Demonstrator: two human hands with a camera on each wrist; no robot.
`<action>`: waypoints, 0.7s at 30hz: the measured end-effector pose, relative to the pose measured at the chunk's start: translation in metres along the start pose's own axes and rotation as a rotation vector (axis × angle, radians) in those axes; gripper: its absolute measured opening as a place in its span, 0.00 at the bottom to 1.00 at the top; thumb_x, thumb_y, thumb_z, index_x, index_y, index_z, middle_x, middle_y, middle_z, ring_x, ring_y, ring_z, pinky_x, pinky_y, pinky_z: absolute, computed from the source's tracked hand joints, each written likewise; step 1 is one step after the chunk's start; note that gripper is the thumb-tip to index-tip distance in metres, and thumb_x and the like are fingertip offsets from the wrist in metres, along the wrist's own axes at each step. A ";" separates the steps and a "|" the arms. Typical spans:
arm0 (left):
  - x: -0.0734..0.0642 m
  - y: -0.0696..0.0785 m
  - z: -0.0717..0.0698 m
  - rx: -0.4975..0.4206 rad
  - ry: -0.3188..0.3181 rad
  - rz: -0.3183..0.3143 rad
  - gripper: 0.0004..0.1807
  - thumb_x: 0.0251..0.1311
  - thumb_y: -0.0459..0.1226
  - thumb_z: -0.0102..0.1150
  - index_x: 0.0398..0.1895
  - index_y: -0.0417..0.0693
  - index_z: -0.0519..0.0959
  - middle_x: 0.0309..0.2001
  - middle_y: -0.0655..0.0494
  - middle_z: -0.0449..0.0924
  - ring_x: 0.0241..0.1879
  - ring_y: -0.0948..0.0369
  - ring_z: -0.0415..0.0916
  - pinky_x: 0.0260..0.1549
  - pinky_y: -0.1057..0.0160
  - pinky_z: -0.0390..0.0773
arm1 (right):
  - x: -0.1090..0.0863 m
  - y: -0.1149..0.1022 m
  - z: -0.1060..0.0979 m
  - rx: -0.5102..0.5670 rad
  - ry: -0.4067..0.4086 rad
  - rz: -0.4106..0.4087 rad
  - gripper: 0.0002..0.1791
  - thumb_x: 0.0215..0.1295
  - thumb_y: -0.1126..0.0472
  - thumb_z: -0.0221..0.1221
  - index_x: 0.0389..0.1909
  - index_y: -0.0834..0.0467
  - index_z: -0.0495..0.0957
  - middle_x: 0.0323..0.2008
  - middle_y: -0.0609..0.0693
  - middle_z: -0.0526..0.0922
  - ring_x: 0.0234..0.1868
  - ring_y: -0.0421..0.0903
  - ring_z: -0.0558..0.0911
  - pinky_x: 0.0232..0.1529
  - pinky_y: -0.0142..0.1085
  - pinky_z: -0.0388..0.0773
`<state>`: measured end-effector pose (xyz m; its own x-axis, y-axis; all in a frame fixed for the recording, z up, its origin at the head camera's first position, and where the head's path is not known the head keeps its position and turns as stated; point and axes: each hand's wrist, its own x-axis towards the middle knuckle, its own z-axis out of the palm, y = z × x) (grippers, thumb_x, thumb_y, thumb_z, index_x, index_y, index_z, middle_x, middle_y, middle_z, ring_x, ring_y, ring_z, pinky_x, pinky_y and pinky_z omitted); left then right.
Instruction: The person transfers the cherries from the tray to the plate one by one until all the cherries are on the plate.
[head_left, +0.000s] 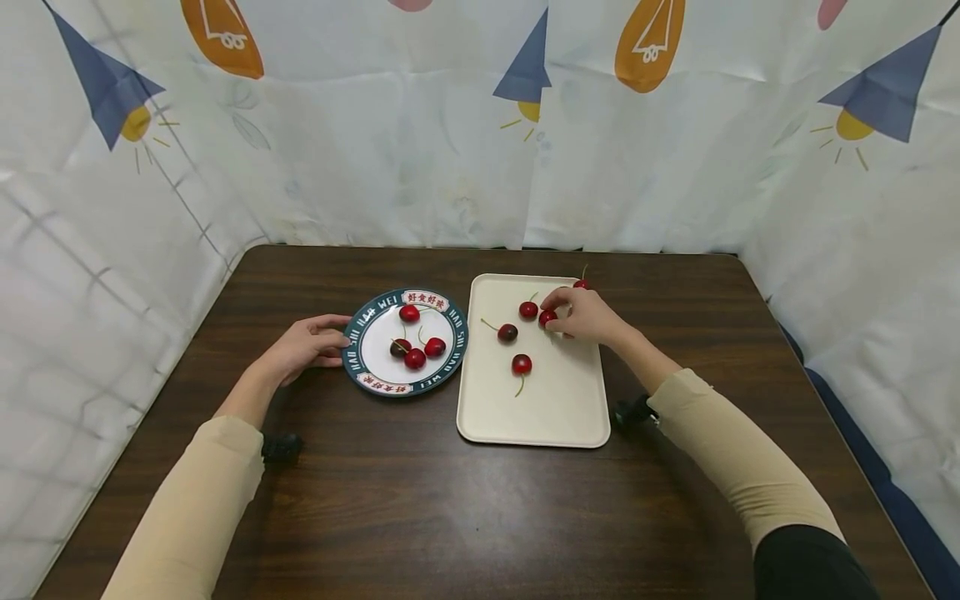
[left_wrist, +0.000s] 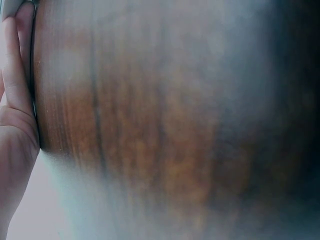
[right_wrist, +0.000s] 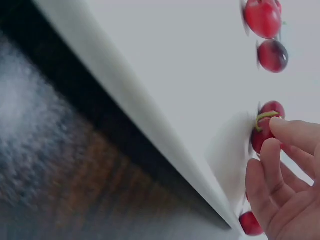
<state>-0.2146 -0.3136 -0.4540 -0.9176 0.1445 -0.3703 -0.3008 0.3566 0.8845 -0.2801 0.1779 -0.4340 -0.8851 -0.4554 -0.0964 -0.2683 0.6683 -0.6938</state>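
My right hand (head_left: 588,317) is over the cream tray (head_left: 555,408), thumb and fingertips pinching a red cherry (head_left: 548,320). In the right wrist view that cherry (right_wrist: 261,140) sits low at the tray surface, partly covered by the fingertips. Close beside it on the tray lies a dark red cherry (head_left: 528,311). My left hand (head_left: 303,346) touches the left rim of a round plate (head_left: 367,379) with fairly straight fingers. Several cherries, among them a bright one (head_left: 435,347), lie on the plate's white middle. The left wrist view shows only part of the left hand (left_wrist: 17,85).
More cherries are on the tray: a dark one (head_left: 507,333), one with its stem toward me (head_left: 521,364), and one at the far right corner (head_left: 581,284). The plate stands just left of the tray on a brown wooden table (head_left: 420,517). A patterned curtain (head_left: 420,167) hangs behind.
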 end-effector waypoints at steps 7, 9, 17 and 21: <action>0.002 -0.002 -0.001 -0.001 -0.010 0.022 0.35 0.72 0.38 0.60 0.78 0.39 0.61 0.56 0.40 0.72 0.41 0.60 0.81 0.45 0.62 0.86 | 0.000 0.001 0.002 -0.065 -0.002 -0.015 0.20 0.64 0.62 0.70 0.56 0.61 0.81 0.51 0.57 0.83 0.34 0.49 0.79 0.32 0.38 0.80; 0.002 -0.002 -0.001 0.000 -0.009 0.020 0.34 0.72 0.38 0.60 0.78 0.40 0.62 0.56 0.40 0.72 0.41 0.59 0.81 0.45 0.62 0.86 | 0.000 0.000 0.001 -0.059 0.012 -0.018 0.20 0.63 0.62 0.70 0.56 0.61 0.81 0.51 0.57 0.83 0.37 0.50 0.80 0.34 0.39 0.80; 0.000 -0.002 -0.001 0.012 -0.007 0.007 0.35 0.72 0.39 0.60 0.78 0.40 0.60 0.59 0.37 0.70 0.43 0.58 0.80 0.45 0.62 0.85 | -0.001 -0.010 -0.002 -0.042 0.051 -0.077 0.18 0.63 0.63 0.70 0.54 0.59 0.82 0.51 0.54 0.84 0.50 0.53 0.78 0.46 0.43 0.78; 0.001 -0.001 -0.001 0.009 -0.009 0.013 0.35 0.72 0.39 0.59 0.78 0.40 0.60 0.59 0.37 0.70 0.43 0.58 0.80 0.46 0.62 0.85 | -0.002 -0.021 0.000 0.003 0.046 -0.114 0.17 0.64 0.63 0.69 0.53 0.58 0.83 0.51 0.53 0.83 0.38 0.53 0.80 0.37 0.42 0.79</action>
<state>-0.2150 -0.3144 -0.4549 -0.9192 0.1573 -0.3609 -0.2861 0.3628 0.8869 -0.2733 0.1650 -0.4192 -0.8653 -0.5010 0.0164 -0.3672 0.6115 -0.7009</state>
